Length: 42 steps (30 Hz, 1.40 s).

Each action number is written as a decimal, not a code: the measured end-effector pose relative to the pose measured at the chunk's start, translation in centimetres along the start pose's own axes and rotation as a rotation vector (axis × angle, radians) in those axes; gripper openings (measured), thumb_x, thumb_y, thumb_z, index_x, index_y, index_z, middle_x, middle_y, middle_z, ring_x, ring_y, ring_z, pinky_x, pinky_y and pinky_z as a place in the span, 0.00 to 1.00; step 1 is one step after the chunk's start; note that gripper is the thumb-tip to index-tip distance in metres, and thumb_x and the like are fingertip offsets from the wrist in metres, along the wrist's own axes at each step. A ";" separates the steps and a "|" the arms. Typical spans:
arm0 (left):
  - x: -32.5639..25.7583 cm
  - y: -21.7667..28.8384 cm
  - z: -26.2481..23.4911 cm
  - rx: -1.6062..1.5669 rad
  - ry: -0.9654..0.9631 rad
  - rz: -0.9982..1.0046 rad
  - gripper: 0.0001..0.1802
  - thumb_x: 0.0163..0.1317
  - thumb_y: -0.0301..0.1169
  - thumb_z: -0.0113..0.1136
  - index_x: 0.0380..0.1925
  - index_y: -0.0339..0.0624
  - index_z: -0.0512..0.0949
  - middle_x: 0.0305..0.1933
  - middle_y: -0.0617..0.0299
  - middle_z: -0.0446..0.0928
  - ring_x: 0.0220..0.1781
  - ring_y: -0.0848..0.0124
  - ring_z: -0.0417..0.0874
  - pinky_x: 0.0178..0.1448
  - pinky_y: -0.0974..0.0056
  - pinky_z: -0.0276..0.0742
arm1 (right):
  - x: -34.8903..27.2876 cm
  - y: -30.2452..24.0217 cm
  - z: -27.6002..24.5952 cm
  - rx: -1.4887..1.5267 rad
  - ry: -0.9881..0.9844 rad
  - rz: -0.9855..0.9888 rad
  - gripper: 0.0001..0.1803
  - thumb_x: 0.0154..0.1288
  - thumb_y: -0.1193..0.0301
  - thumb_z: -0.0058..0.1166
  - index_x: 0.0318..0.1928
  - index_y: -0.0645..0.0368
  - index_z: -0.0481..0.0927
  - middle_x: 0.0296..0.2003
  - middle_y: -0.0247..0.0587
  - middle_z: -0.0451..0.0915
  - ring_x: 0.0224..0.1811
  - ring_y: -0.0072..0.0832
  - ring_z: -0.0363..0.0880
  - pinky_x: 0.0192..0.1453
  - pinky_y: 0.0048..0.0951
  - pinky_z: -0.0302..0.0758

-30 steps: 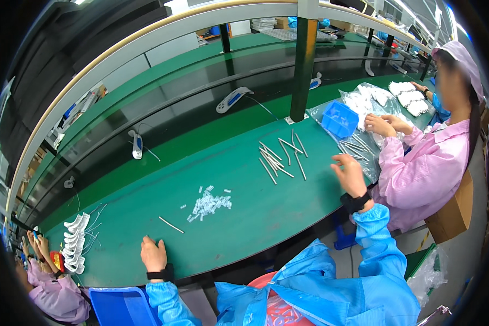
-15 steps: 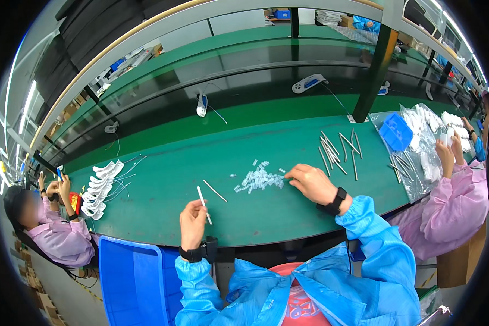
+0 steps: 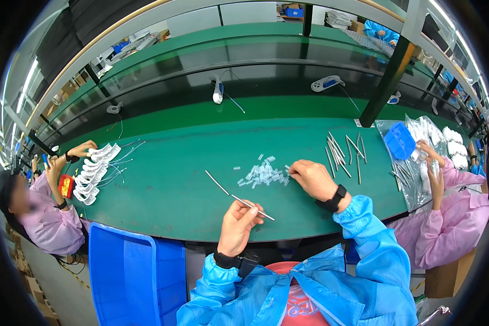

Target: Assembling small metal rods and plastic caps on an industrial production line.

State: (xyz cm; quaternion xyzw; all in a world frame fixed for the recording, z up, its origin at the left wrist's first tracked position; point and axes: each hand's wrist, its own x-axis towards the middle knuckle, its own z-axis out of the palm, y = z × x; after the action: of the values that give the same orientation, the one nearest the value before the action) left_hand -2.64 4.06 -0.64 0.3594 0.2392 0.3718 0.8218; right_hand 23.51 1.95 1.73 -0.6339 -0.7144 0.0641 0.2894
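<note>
My left hand [image 3: 237, 227] pinches a thin silvery metal rod [image 3: 265, 216] near the table's front edge. The rod slants down to the right, its far end sticking out past my fingers. A similar rod [image 3: 217, 182] lies on the green table just beyond it. My right hand [image 3: 314, 179] is at the right edge of a loose pile of small clear plastic pieces [image 3: 263, 174]. Its thumb and fingers are drawn together at the pile; whatever is between the fingertips is too small to make out.
Several metal rods [image 3: 337, 155] lie right of the pile. Farther right are a blue bin [image 3: 400, 140] and plastic bags [image 3: 413, 187], beside a co-worker's hands. White curved parts with wires [image 3: 95, 174] line the left, where another co-worker reaches. A blue crate [image 3: 124, 271] stands below the table edge.
My left hand has moved right, and its rod has turned from nearly upright to slanting. My right hand stays by the pile. The left co-worker's hand now reaches the white parts.
</note>
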 end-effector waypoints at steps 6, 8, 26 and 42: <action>0.0 -0.5 2.4 -0.045 0.023 -0.023 0.07 0.68 0.23 0.55 0.45 0.38 0.75 0.44 0.55 0.79 0.47 0.66 0.82 0.51 0.64 0.82 | -3.9 -3.8 -2.2 0.439 0.027 0.226 0.08 0.62 0.76 0.58 0.42 0.62 0.82 0.36 0.43 0.82 0.38 0.35 0.82 0.43 0.31 0.79; 0.0 -0.9 3.2 -0.074 0.031 -0.012 0.07 0.68 0.23 0.55 0.44 0.38 0.75 0.45 0.55 0.79 0.47 0.66 0.82 0.52 0.63 0.82 | -5.6 -4.4 -2.3 0.587 0.019 0.326 0.07 0.62 0.76 0.60 0.41 0.64 0.83 0.38 0.42 0.84 0.39 0.29 0.84 0.43 0.28 0.79; -0.4 -2.5 4.6 -0.149 0.022 0.005 0.03 0.68 0.25 0.56 0.39 0.39 0.77 0.43 0.54 0.80 0.45 0.65 0.84 0.51 0.63 0.83 | -8.6 -6.8 -2.1 0.542 0.317 0.055 0.07 0.55 0.84 0.62 0.35 0.64 0.81 0.35 0.46 0.84 0.36 0.35 0.84 0.39 0.30 0.80; -0.7 -2.2 4.3 -0.149 0.007 0.029 0.03 0.67 0.22 0.57 0.39 0.38 0.77 0.45 0.52 0.80 0.47 0.64 0.83 0.52 0.62 0.83 | -8.3 -7.5 -1.8 0.454 0.338 0.043 0.07 0.54 0.83 0.63 0.35 0.64 0.81 0.35 0.45 0.84 0.36 0.35 0.84 0.38 0.31 0.79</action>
State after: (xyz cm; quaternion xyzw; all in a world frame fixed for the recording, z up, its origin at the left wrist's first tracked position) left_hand 0.77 0.73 0.41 0.2996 0.2086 0.4015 0.8400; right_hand 18.17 -7.79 3.88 -0.5697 -0.6096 0.1219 0.5376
